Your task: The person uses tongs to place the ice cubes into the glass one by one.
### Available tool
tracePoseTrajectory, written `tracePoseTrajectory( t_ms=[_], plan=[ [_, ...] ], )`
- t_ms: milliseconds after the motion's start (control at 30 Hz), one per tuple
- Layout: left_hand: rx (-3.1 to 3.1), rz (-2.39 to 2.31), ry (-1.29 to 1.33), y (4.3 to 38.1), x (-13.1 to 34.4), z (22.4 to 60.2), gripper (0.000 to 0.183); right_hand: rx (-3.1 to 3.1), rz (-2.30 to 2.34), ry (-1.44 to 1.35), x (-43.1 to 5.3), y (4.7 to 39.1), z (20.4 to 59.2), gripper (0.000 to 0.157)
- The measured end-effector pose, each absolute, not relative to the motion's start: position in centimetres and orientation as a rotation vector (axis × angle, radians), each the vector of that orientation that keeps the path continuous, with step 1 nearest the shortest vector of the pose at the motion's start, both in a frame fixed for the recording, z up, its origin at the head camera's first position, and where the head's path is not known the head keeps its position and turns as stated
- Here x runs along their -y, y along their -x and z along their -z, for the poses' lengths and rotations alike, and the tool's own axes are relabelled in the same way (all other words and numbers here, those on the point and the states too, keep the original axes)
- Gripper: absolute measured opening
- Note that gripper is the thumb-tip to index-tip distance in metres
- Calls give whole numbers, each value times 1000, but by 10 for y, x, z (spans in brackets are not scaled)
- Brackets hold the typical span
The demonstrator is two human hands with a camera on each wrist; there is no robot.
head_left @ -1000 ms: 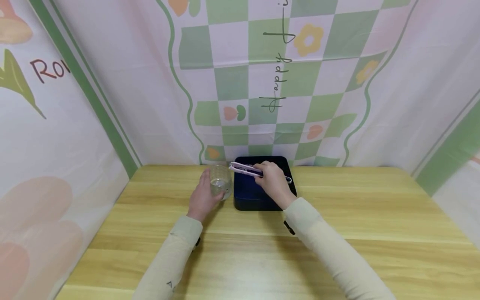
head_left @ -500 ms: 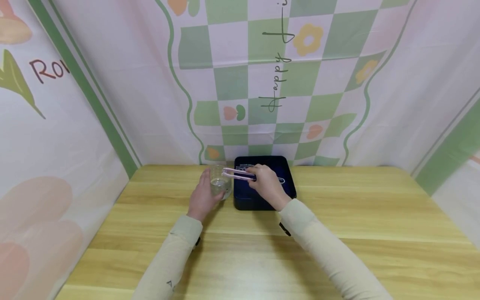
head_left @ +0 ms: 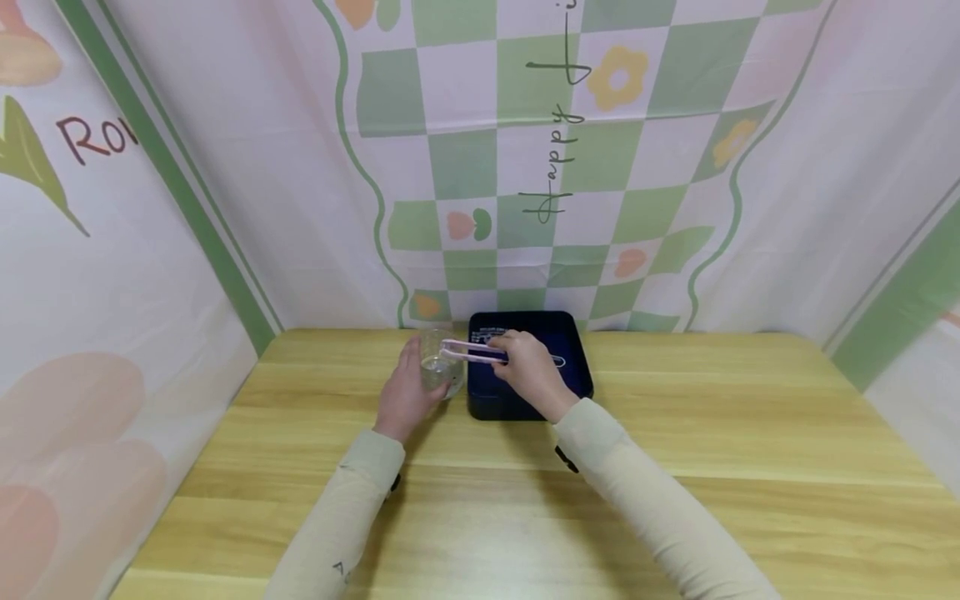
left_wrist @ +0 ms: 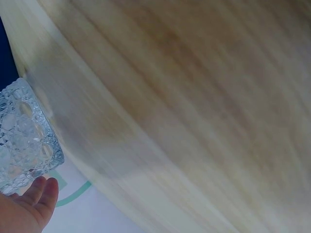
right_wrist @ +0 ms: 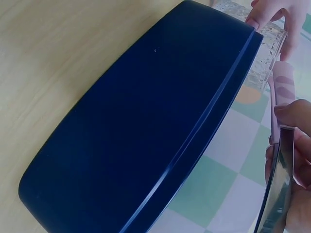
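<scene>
A clear textured glass [head_left: 442, 377] stands on the table, left of a dark blue box [head_left: 498, 407]. My left hand [head_left: 405, 392] holds the glass from its left side; the left wrist view has the fingers [left_wrist: 47, 194] against its patterned wall. Above the box, my right hand [head_left: 531, 377] grips a pair of tongs [head_left: 472, 350] with pale pink arms and a metal part [right_wrist: 279, 189]. The tongs' tips point left and lie at the mouth of the glass. Whether they pinch anything cannot be made out.
A wooden table [head_left: 675, 450] carries everything. Behind the box hangs a green-and-white checked curtain [head_left: 525, 167], close to the table's back edge. White printed cloth [head_left: 97, 317] borders the left side. The box stands between the glass and the right forearm.
My right hand has moved left and slightly down, bringing the tongs' tips from beside the rim to the mouth of the glass. The left hand and the glass have stayed put.
</scene>
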State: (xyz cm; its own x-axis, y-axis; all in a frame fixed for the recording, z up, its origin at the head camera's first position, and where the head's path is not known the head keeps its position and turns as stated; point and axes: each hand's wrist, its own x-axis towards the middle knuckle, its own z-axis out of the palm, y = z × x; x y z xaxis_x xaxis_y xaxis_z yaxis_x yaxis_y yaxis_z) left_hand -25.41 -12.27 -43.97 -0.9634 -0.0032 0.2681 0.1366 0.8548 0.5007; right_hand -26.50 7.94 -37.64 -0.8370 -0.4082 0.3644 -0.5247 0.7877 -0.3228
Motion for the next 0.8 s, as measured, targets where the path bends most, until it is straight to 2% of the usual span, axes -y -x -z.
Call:
tracePoseTrajectory(
  t_ms=[800],
  plan=[
    [2760,786,96,254,124,441,93,2644,-615,-625,-88,273,375,27]
  ],
)
